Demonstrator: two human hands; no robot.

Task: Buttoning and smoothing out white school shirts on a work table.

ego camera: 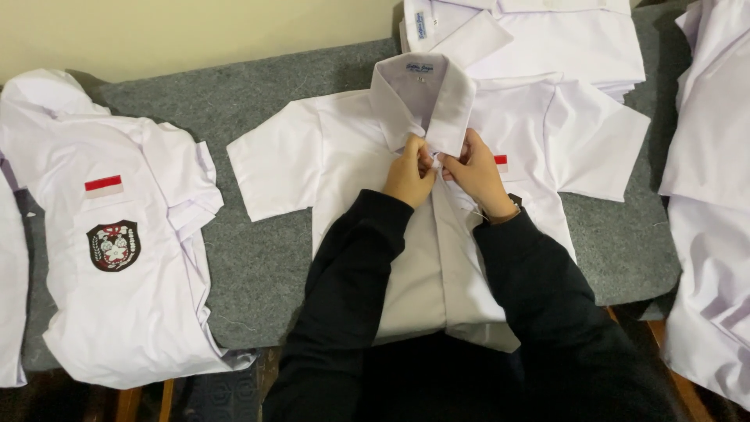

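Observation:
A white short-sleeved shirt [328, 156] lies face up on a grey felt mat [258, 258], collar [422, 94] pointing away from me. My left hand [408, 173] and my right hand [475, 170] meet just below the collar and pinch the front placket, fingers closed on the fabric near the top button. Both arms wear dark sleeves and cover the shirt's lower front. A small red and white patch [501, 162] shows beside my right hand.
To the left lies another white shirt [117, 312] with a red and white patch and a dark round emblem [114, 245]. Folded white shirts [547, 39] are stacked at the back. More white cloth [707, 234] hangs over the right edge.

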